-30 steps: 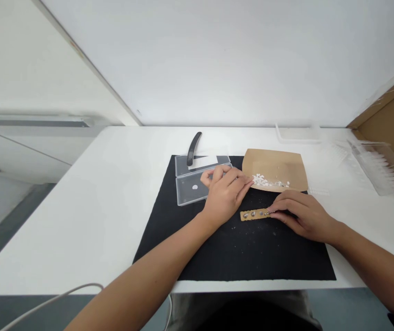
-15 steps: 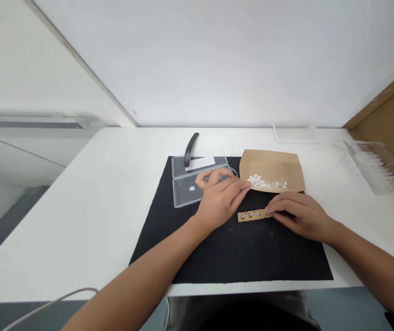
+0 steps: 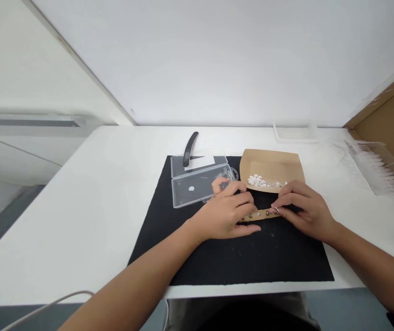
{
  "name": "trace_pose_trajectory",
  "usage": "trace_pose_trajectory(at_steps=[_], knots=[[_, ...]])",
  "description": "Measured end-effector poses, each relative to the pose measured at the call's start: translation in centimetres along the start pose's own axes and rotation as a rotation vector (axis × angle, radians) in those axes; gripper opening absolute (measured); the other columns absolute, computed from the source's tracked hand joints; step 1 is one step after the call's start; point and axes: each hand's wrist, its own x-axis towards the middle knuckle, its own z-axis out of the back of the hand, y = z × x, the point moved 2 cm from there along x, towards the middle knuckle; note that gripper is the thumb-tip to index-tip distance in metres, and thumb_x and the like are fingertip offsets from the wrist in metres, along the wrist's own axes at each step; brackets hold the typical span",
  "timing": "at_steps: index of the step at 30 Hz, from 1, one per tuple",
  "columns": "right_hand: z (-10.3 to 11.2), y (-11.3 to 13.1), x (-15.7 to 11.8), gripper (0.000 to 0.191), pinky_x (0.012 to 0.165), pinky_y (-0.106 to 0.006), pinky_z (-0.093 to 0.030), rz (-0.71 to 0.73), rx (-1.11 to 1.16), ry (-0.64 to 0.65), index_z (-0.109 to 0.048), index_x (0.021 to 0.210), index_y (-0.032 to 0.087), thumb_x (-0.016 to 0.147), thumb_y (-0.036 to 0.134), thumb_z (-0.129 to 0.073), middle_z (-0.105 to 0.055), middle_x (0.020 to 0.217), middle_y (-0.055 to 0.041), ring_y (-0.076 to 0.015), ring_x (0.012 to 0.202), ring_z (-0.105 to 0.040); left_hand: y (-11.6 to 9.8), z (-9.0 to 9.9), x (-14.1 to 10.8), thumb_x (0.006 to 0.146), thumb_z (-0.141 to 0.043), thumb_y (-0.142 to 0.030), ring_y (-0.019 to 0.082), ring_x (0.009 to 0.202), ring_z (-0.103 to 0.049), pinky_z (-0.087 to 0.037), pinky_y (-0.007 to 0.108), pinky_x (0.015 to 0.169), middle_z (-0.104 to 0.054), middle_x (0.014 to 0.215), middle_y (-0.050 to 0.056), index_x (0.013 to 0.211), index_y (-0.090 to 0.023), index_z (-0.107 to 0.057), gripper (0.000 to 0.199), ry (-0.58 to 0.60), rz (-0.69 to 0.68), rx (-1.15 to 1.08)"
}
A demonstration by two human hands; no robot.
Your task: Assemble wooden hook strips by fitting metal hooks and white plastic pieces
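Note:
A narrow tan strip (image 3: 262, 215) with several small round spots, some shiny, lies on the black mat (image 3: 245, 262). My left hand (image 3: 229, 211) is over the strip's left end, thumb stretched out below it and the fingers above, apart from the thumb. At the strip's right end, my right hand (image 3: 302, 209) pinches a small white-tipped piece (image 3: 276, 209) between thumb and fingers; its exact kind is too small to tell. Just beyond the hands stands a brown paper tray (image 3: 273, 161) with small white pieces (image 3: 257, 179) in it.
Left of the tray is an open clear plastic case (image 3: 183, 186) holding thin clear pieces and a white dot. A dark curved nail file (image 3: 190, 149) rests across its lid. On the right are a clear box of nail tips (image 3: 376, 168) and a clear tray (image 3: 295, 133).
My left hand has come down from the paper tray's edge to the strip, its thumb spreading away from the fingers. My right hand has shifted slightly and lifted its fingertips beside the strip.

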Motion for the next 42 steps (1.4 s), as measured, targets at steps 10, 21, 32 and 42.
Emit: trace_pose_trajectory(at_steps=[10, 21, 32, 42], knots=[[-1.0, 0.8, -0.2, 0.009, 0.079, -0.038, -0.039, 0.101, -0.049, 0.029, -0.075, 0.093, 0.026, 0.093, 0.029, -0.083, -0.073, 0.085, 0.0013, -0.0151, 0.078, -0.063, 0.2, -0.4, -0.1, 0.100, -0.070, -0.045, 0.030, 0.114, -0.059, -0.029, 0.047, 0.102, -0.073, 0.093, 0.005, 0.102, -0.021, -0.071, 0.024, 0.006, 0.040, 0.028], [-1.5, 0.6, 0.0, 0.013, 0.083, -0.038, -0.037, 0.091, -0.155, 0.013, -0.072, 0.088, 0.024, 0.094, 0.029, -0.083, -0.077, 0.085, 0.0019, -0.0161, 0.081, -0.065, 0.3, -0.6, 0.0, 0.101, -0.067, -0.046, 0.029, 0.112, -0.062, -0.026, 0.049, 0.107, -0.075, 0.088, 0.004, 0.100, -0.021, -0.072, 0.025, 0.011, 0.056, 0.033], [-2.2, 0.6, -0.1, 0.008, 0.088, -0.042, -0.037, 0.107, -0.299, 0.075, -0.074, 0.094, 0.026, 0.097, 0.032, -0.079, -0.076, 0.095, 0.0004, -0.0195, 0.090, -0.063, 0.5, -0.8, 0.0, 0.099, -0.070, -0.043, 0.029, 0.110, -0.062, -0.026, 0.049, 0.105, -0.073, 0.082, 0.002, 0.096, -0.021, -0.070, 0.023, 0.002, 0.058, 0.012], [-2.6, 0.5, -0.4, 0.015, 0.090, -0.041, -0.037, 0.028, -0.292, 0.150, -0.075, 0.098, 0.025, 0.101, 0.039, -0.073, -0.072, 0.095, -0.0027, -0.0208, 0.093, -0.060, 0.4, -0.7, 0.0, 0.100, -0.070, -0.045, 0.029, 0.112, -0.061, -0.022, 0.051, 0.106, -0.073, 0.081, 0.003, 0.091, -0.021, -0.070, 0.026, 0.026, 0.090, -0.011]])
